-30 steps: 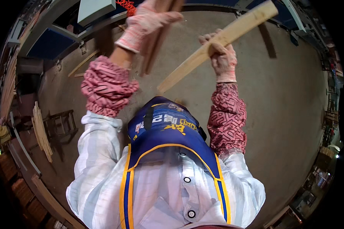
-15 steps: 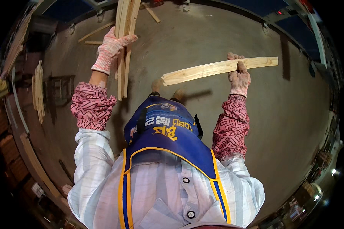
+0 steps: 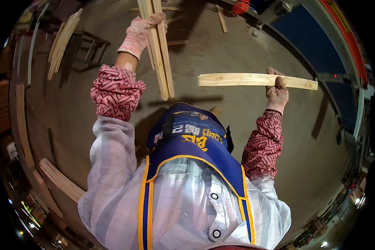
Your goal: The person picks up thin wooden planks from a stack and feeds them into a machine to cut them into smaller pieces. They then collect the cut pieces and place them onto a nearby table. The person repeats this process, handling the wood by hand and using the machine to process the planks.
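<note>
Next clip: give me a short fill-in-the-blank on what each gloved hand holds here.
1. The left hand grips a bundle of wooden strips that runs roughly ____ in the picture.
2. The right hand holds a single wooden board lying roughly ____.
3. Both hands wear knitted ____.
4. More wooden slats lie on the ____ behind the left arm.

Missing words: vertically; horizontally; gloves; floor

Dim, warm light — hard shadows, fisheye bending and darkening the rim
</note>
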### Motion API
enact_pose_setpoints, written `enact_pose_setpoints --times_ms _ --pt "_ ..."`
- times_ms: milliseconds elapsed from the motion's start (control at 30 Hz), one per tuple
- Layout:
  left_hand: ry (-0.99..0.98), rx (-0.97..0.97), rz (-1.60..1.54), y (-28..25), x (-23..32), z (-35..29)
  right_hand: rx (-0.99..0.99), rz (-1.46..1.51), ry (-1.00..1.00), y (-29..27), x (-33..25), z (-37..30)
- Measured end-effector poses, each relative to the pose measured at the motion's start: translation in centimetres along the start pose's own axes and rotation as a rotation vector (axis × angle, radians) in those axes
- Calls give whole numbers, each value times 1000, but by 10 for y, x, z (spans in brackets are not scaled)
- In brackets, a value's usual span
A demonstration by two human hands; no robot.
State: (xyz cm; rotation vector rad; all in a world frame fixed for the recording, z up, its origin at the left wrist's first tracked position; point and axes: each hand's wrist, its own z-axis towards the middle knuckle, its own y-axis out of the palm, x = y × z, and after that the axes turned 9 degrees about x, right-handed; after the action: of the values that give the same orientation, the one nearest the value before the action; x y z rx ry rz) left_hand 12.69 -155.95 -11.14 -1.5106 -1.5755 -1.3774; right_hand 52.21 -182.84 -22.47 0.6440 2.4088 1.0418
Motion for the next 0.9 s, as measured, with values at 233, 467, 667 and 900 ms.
enact_pose_setpoints --times_ms 233,467,667,900 --pt "-126 56 -139 -45 -5 -11 84 -173 29 24 -1 -17" --pt "6 8 -392 -82 -22 -9 -126 -423 -25 79 16 -8" --pt "60 93 -242 -63 -29 -38 -689 -157 282 69 9 -1" --pt "-11 69 -256 -78 -28 -34 -448 -406 163 67 30 1"
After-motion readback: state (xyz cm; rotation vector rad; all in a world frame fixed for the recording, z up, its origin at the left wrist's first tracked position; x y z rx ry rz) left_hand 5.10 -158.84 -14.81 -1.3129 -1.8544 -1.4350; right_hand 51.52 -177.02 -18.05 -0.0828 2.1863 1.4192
